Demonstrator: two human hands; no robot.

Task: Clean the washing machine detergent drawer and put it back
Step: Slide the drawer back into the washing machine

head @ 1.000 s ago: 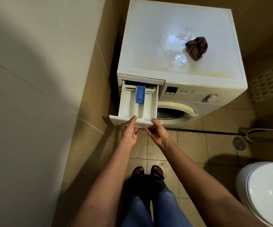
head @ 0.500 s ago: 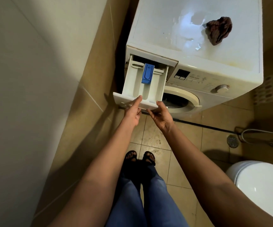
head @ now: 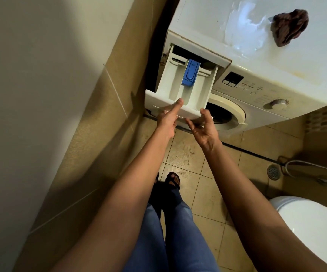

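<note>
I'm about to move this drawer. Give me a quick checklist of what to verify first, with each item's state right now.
1. Drawer in its slot: pulled far out of the washing machine, rear end inside the slot. Ok.
2. Left hand hold: thumb on top of the front panel, fingers hidden beneath. Ok.
3. Right hand hold: thumb at the front's right corner, fingers curled below; firmness unclear. Cannot tell.
4. Blue insert: lies in the middle compartment. Ok.
5. Drawer clean: visible compartments look pale, rear hidden. Cannot tell.
6. Cloth: on the machine's top, apart from the drawer. Ok.
</note>
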